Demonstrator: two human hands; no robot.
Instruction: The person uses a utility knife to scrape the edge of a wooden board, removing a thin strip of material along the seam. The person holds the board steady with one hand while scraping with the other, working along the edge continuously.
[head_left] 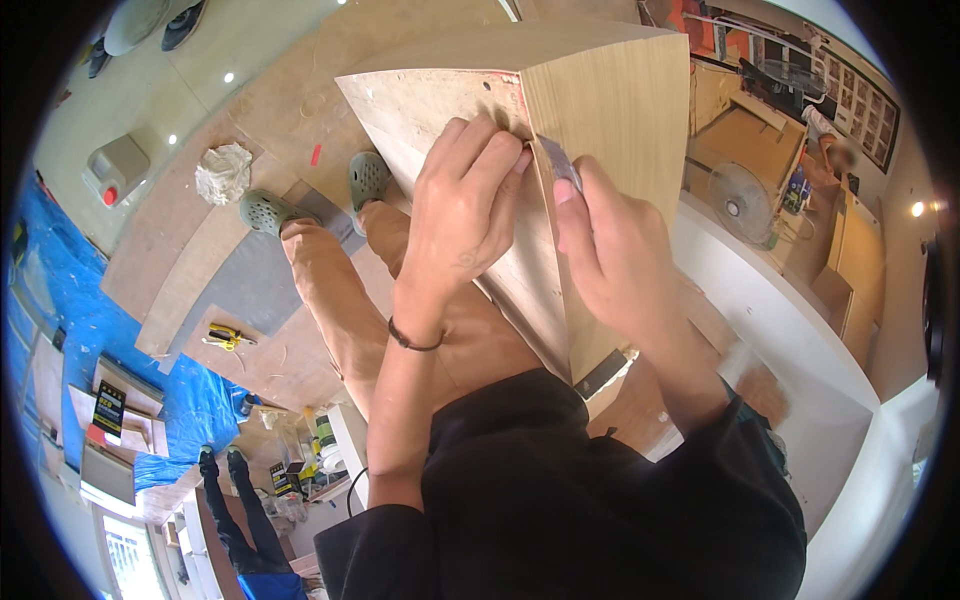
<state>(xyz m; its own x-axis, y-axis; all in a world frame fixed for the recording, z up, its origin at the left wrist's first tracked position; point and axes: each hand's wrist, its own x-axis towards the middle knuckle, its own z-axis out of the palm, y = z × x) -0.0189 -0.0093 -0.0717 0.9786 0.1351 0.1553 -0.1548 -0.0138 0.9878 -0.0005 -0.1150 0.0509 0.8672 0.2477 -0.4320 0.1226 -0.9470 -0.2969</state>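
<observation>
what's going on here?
A person is working at a corner edge of a wooden box. The right hand grips a flat grey blade at that edge, near the top. The left hand is beside it, fingers curled at the same edge; whether they pinch anything is hidden. Yellow-and-black pliers lie off to the left, and a jug stands farther away on the same side.

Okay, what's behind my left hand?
Behind your left hand is the pale side of the box-shaped wooden piece, with your tan trousers lower down. Whatever the hand directly covers can't be seen.
</observation>
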